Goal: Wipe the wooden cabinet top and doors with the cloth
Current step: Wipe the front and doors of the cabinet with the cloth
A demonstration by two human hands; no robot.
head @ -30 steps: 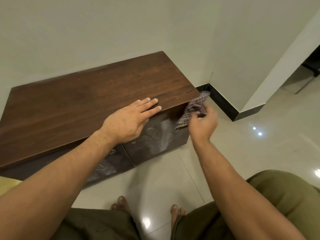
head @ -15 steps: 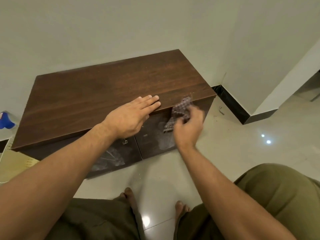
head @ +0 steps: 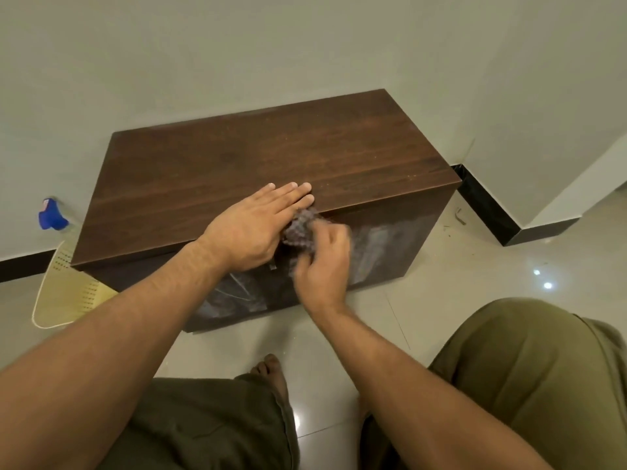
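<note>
Pale wall behind low wooden cabinet: left hand lies flat on its top at the front edge, right hand clutches checked cloth against the smeared door; bunched cloth may merely streak it.

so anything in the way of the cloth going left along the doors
Yes: the left hand, flat on the dark wooden cabinet top, overhangs its front edge beside the checked cloth in the right hand; its forearm passes in front of the left door.
</note>
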